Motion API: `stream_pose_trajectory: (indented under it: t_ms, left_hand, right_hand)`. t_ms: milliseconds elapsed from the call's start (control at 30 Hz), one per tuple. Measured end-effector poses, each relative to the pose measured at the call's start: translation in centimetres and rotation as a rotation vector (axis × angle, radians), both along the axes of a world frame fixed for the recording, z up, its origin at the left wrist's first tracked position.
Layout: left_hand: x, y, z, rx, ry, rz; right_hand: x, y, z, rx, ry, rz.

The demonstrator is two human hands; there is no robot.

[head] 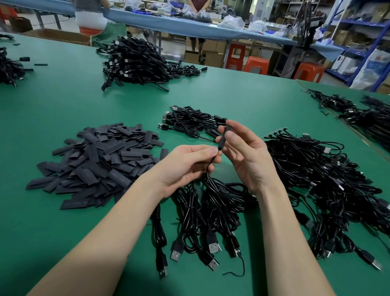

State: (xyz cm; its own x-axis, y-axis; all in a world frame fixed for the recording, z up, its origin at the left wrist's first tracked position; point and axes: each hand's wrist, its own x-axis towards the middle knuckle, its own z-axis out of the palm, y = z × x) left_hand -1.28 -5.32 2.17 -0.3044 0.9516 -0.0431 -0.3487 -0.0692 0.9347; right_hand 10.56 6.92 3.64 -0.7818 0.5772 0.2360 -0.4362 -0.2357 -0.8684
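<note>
At nine o'clock on the bench (40, 228), the loose sleeve pile (98, 160) lies close beside the left forearm (117, 212); a careless sweep could scatter it. At the centre, the left hand (182, 168) pinches the cable (211, 163) just below its end. If that pinch slackens, the cable likely buckles instead of feeding. The right hand (247, 157) grips a sleeve (224, 136) upright, seemingly over the cable end; tilted, it may jam or slip off. At three o'clock the cable heap (327, 183) could snag the hanging length.
</note>
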Motion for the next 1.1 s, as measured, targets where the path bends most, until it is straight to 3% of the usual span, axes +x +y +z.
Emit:
stream_pose_trajectory:
  t_ms: [167,267,367,433,533,600,667,733,867,1000,1100]
  left_hand:
    - [0.0,0.6,0.3,-0.018,0.019,0.07]
    - [-0.3,1.1,0.7,-0.021,-0.01,0.217]
    - [-0.6,1.8,1.1,-0.003,-0.131,0.367]
    - [-0.5,2.0,1.5,0.031,-0.223,0.419]
    - [-0.3,2.3,1.7,0.073,-0.263,0.493]
    - [-0.4,2.4,1.2,0.019,-0.087,0.579]
    - [-0.6,2.3,0.4,-0.086,0.219,0.633]
    - [-0.4,2.1,-0.2,-0.147,0.405,0.585]
    - [0.4,2.3,-1.3,-0.198,0.533,0.512]
    - [0.3,2.3,-1.8,-0.26,0.656,0.487]
    - [0.4,2.4,-1.8,-0.288,0.72,0.487]
  right_hand:
    - [-0.1,0.4,-0.2,0.009,-0.021,-0.007]
    - [0.4,0.8,0.4,0.101,-0.26,-0.009]
    - [1.4,0.9,1.4,0.337,-0.57,0.113]
    - [1.5,0.6,1.9,0.438,-0.669,0.174]
    - [0.7,0.0,2.3,0.487,-0.717,0.087]
    - [0.0,-0.2,2.4,0.417,-0.688,-0.021]
    - [-0.7,0.0,2.4,0.239,-0.601,-0.129]
    - [-1.5,0.4,2.4,0.06,-0.508,-0.216]
    - [-5.1,1.5,2.3,-0.161,-0.416,-0.284]
    - [-10.2,3.2,2.8,-0.266,-0.491,-0.336]
    - [-12.7,3.2,2.4,-0.217,-0.655,-0.184]
